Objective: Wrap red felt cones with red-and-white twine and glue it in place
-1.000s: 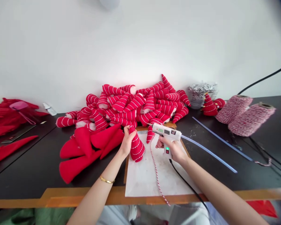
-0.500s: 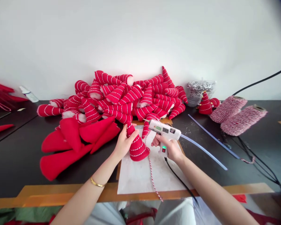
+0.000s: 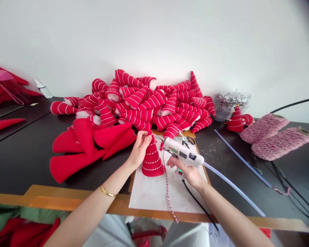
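Note:
My left hand [image 3: 140, 148] pinches the tip of a red felt cone [image 3: 152, 161], which stands with its wide end down over the white sheet [image 3: 146, 195]. Red-and-white twine winds around the cone, and a loose length of twine [image 3: 168, 192] trails from its base to the table edge. Wrapped around the handle of a white glue gun [image 3: 182, 152], my right hand [image 3: 192, 175] keeps the nozzle pointed left, close to the cone's tip. A clear glue stick [image 3: 234, 188] sticks out of the gun's back, and a green light shows on the handle.
Behind lies a heap of twine-wrapped red cones [image 3: 144, 99]. Plain red cones [image 3: 77, 164] lie to the left. Scissors [image 3: 186, 140] rest beyond the gun. At right are twine spools [image 3: 280, 144], another glue stick [image 3: 242, 157] and a tub of silver tinsel [image 3: 231, 103].
My left hand has shifted up to the cone's tip, and the cone is more upright. The glue gun's body has dropped slightly. My view has turned, and the scissors now show.

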Demonstrator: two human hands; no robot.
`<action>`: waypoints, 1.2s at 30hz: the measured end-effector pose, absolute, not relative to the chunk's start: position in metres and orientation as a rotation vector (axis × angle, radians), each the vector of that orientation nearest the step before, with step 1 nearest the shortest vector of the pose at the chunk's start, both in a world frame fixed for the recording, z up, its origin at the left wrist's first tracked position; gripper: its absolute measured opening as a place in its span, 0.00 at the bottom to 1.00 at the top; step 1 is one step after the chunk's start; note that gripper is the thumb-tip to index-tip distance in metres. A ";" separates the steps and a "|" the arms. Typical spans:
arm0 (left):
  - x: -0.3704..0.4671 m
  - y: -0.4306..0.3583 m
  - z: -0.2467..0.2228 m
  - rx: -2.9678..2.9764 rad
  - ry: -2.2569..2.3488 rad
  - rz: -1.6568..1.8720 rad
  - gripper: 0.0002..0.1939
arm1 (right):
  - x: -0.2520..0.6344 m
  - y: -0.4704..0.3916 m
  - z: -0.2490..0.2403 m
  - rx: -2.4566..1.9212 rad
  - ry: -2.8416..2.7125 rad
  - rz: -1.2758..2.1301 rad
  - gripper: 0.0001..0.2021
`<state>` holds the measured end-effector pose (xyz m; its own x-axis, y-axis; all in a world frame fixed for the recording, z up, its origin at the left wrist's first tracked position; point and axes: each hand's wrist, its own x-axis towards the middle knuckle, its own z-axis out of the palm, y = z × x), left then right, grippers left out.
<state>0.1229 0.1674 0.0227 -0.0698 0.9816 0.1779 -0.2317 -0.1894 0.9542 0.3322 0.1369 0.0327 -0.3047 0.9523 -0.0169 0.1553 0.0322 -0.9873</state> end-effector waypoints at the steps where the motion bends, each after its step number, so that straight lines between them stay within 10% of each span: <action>1: 0.123 0.167 0.024 1.156 0.985 1.518 0.15 | 0.332 0.137 0.033 -1.168 -1.577 1.344 0.20; 36: 0.113 0.163 0.039 1.569 1.170 1.415 0.12 | 0.326 0.138 0.037 -1.124 -1.647 1.256 0.17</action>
